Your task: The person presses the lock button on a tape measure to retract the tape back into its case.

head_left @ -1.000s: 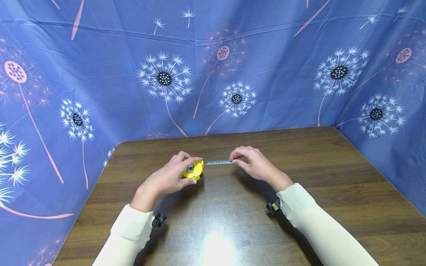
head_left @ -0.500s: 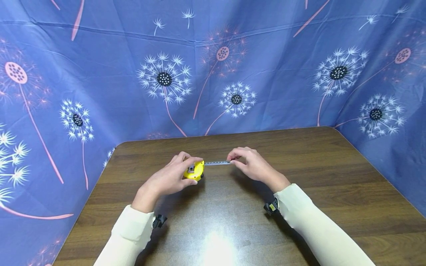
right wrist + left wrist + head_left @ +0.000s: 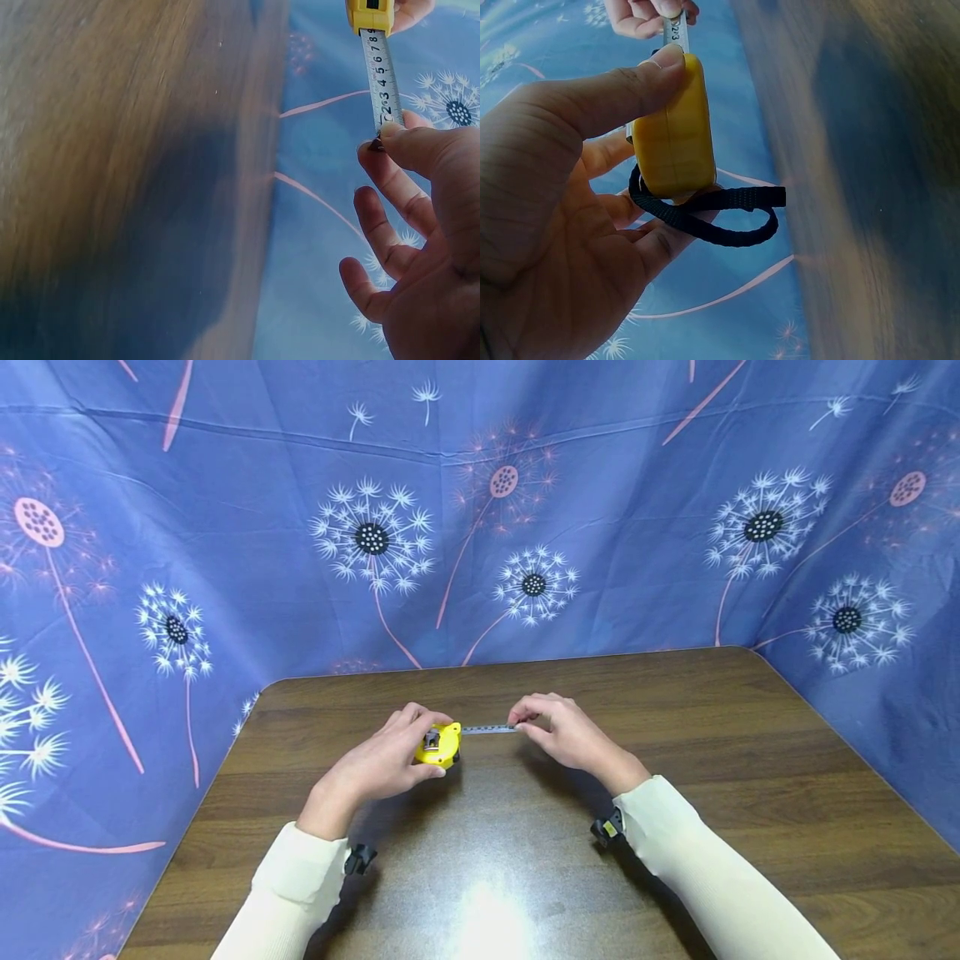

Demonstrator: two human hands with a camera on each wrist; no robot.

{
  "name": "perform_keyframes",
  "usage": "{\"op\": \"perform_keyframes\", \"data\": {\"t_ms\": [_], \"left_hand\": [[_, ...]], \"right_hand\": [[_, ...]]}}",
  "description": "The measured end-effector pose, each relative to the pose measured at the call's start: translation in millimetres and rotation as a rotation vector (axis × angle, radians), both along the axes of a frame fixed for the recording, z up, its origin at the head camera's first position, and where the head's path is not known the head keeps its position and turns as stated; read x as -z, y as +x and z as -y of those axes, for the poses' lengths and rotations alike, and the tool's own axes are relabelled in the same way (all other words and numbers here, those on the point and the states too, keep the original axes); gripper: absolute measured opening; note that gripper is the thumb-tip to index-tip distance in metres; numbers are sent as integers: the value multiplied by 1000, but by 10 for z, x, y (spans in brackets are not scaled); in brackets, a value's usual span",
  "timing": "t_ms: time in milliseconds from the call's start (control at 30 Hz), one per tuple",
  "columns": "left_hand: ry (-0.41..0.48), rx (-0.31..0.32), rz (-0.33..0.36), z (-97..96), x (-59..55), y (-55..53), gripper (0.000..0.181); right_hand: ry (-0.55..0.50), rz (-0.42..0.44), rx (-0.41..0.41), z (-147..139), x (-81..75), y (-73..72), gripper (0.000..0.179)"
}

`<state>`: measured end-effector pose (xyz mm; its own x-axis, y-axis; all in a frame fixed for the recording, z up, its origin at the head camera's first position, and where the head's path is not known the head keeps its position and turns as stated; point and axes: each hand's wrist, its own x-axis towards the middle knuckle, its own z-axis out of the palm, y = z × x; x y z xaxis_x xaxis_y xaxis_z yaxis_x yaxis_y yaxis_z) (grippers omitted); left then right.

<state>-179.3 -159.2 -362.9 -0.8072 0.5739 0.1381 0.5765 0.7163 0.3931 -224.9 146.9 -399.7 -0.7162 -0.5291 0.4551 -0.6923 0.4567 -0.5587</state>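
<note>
A yellow tape measure (image 3: 438, 746) is held above the table in my left hand (image 3: 378, 758), thumb on one side and fingers on the other. In the left wrist view a black strap loop (image 3: 735, 238) hangs from its yellow case (image 3: 676, 135). A short stretch of metal blade (image 3: 487, 728) runs out to the right. My right hand (image 3: 564, 731) pinches the blade's end between thumb and forefinger. Up close in the right wrist view, the blade (image 3: 381, 75) shows numbers up to about 9 between the case and my right thumb (image 3: 416, 146); the other fingers are loosely bent.
Beneath both hands lies a brown wooden table (image 3: 712, 718), with a bright light reflection near its front. A blue cloth (image 3: 630, 585) with dandelion prints hangs behind the table and at its sides. Small black cameras (image 3: 360, 858) sit at both wrists.
My right hand has moved slightly left toward the case, and the stretch of blade between the hands has become shorter. The left hand and case have barely moved.
</note>
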Motion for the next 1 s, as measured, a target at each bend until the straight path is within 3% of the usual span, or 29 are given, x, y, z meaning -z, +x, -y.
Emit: {"op": "perform_keyframes", "data": {"t_ms": [1000], "left_hand": [[15, 25, -7, -33, 1, 5, 64]], "right_hand": [[-6, 5, -19, 240, 27, 8, 12]]}}
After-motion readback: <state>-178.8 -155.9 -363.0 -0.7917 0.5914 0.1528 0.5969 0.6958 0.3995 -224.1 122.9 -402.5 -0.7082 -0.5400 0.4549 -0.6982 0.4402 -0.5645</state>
